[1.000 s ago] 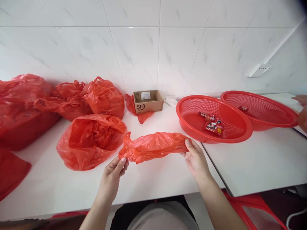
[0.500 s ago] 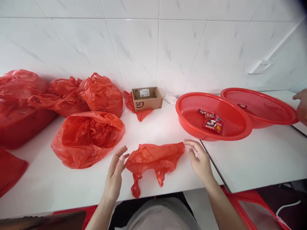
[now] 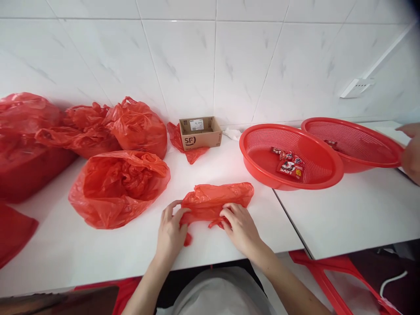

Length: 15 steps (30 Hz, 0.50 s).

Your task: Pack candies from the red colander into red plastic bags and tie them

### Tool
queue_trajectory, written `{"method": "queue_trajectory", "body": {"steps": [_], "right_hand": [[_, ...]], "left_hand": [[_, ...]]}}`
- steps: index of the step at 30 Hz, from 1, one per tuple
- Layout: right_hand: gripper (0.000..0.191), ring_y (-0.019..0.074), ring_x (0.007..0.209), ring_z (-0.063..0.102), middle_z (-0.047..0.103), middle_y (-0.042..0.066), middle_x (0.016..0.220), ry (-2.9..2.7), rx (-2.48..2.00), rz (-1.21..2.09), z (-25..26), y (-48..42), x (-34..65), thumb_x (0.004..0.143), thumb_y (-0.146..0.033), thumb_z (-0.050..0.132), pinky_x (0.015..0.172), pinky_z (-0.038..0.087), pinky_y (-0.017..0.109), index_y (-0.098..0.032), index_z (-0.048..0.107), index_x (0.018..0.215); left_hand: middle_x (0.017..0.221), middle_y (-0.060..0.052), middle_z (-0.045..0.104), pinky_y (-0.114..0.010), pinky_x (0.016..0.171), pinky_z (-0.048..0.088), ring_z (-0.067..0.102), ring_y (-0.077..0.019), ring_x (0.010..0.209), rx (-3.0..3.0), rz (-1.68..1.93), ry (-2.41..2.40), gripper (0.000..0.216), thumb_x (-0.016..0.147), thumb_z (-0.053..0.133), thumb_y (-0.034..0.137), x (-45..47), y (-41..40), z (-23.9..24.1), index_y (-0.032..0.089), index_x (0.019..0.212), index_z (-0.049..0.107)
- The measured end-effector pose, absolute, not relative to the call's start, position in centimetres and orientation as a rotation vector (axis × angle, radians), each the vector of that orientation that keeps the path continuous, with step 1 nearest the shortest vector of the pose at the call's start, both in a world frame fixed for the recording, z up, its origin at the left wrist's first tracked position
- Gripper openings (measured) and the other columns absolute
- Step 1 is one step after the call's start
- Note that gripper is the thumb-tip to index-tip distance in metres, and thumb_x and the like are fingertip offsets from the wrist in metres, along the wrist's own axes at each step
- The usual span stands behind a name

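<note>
A crumpled red plastic bag (image 3: 213, 199) lies on the white table in front of me, its handles toward my body. My left hand (image 3: 172, 225) has its fingers closed on the bag's left end, near one handle. On the lower edge, by the other handle, my right hand (image 3: 238, 225) pinches the thin plastic with bent fingers. Just left of these sits an open red bag (image 3: 95, 208) stuffed with more crumpled red plastic. To the right, a red perforated basket (image 3: 262, 175) holds several small red snack packets (image 3: 288, 168).
Full red bags (image 3: 141, 127) stand along the left by the wall. A small open cardboard box (image 3: 205, 139) rests at the back on red plastic. Behind the near basket is a second red basket (image 3: 364, 159); another person's hand (image 3: 411, 151) is beside it. A table seam (image 3: 290, 221) runs at right.
Both hands have moved inward from beside the bag onto its lower edge and closed on it. The bag has shifted slightly away from me, its handles now partly covered.
</note>
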State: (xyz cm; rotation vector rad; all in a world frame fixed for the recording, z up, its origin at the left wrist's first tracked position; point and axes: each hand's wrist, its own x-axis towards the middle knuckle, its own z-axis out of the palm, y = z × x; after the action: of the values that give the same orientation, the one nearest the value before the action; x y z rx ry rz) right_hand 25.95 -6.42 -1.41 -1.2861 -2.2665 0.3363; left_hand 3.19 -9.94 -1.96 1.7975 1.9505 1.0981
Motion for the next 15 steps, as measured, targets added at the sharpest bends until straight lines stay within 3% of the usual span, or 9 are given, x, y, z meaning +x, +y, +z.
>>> {"method": "queue_trajectory", "body": {"steps": [4, 8, 10, 12, 15], "right_hand": [[0.032, 0.0237, 0.094, 0.060, 0.067, 0.006, 0.099, -2.163, -1.277, 0.294, -0.8, -4.8, 30.0, 0.068, 0.004, 0.044, 0.085, 0.047, 0.042, -0.022, 0.056, 0.081], [0.027, 0.0237, 0.098, 0.063, 0.067, 0.006, 0.104, -1.978, -1.460, 0.461, 1.4, -4.3, 34.5, 0.071, -0.003, 0.046, 0.085, 0.049, 0.040, -0.023, 0.057, 0.086], [0.026, 0.0244, 0.108, 0.062, 0.064, 0.005, 0.118, -2.036, -1.475, 0.720, 3.5, -4.9, 35.9, 0.080, -0.014, 0.051, 0.089, 0.051, 0.040, -0.026, 0.060, 0.102], [0.039, 0.0263, 0.123, 0.055, 0.057, 0.005, 0.134, -2.178, -1.360, 0.941, 6.3, -6.1, 36.2, 0.084, -0.026, 0.058, 0.097, 0.048, 0.041, -0.031, 0.056, 0.122], [0.044, 0.0272, 0.131, 0.047, 0.049, 0.005, 0.142, -2.173, -1.152, 0.869, 10.3, -8.7, 34.2, 0.085, -0.027, 0.061, 0.105, 0.043, 0.043, -0.034, 0.053, 0.128]], "left_hand": [[0.100, -0.007, 0.063, -0.039, 0.088, 0.046, 0.058, -0.0262, 0.097, 1.513, 1.179, 1.975, 0.032, 0.064, 0.046, 0.010, -0.4, -8.9, -0.2, 0.022, 0.085, 0.068], [0.072, -0.001, 0.058, -0.026, 0.058, 0.042, 0.052, -0.0162, 0.062, 1.205, 1.231, 1.836, 0.015, 0.073, 0.047, 0.023, -1.5, -9.1, 1.1, 0.020, 0.082, 0.058], [0.073, 0.000, 0.057, -0.024, 0.054, 0.039, 0.049, -0.0134, 0.059, 1.106, 1.253, 1.725, 0.014, 0.076, 0.049, 0.030, -1.0, -9.3, 1.5, 0.019, 0.084, 0.055], [0.082, -0.001, 0.058, -0.024, 0.058, 0.041, 0.052, -0.0132, 0.064, 1.043, 1.272, 1.625, 0.018, 0.077, 0.051, 0.032, -0.1, -9.4, 1.8, 0.020, 0.090, 0.054], [0.087, 0.000, 0.058, -0.024, 0.060, 0.043, 0.052, -0.0128, 0.067, 0.993, 1.267, 1.511, 0.020, 0.075, 0.053, 0.028, 1.4, -9.5, 2.4, 0.021, 0.095, 0.053]]}}
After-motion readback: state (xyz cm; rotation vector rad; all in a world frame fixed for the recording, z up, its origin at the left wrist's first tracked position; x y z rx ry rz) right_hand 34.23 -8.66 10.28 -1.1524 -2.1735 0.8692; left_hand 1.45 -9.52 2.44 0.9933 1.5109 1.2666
